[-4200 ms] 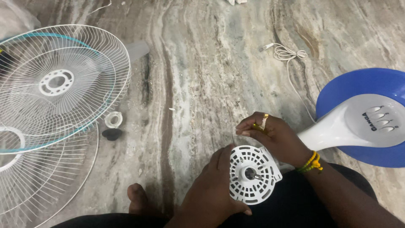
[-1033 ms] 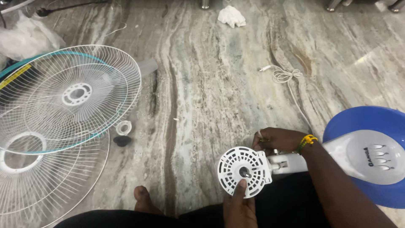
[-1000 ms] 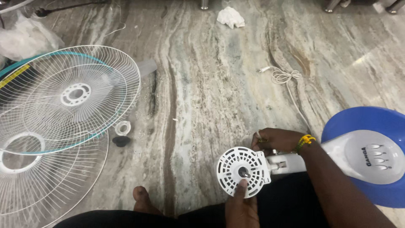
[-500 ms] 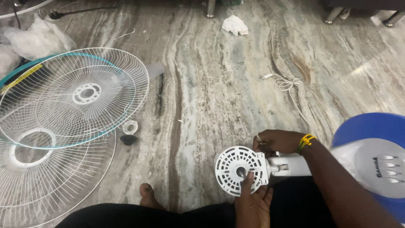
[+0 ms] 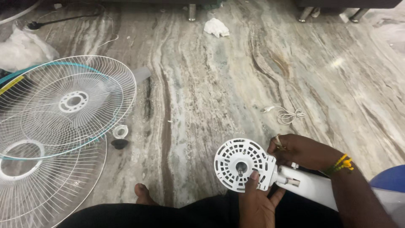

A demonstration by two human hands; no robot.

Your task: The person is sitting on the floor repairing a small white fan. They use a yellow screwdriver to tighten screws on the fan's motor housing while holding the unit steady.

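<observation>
While both hands grip motor housing [image 5: 244, 165] | face up-left; stem [image 5: 314, 190] runs down-right

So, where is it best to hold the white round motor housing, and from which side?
Probably at the rim of the motor housing, from below, where the left hand already rests. Its vented face is flat with a shaft in the centre; the right hand is behind it.

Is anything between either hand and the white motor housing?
No. The left hand already touches the motor housing from below, a finger on its face. The right hand rests right behind it; nothing visible between.
</observation>
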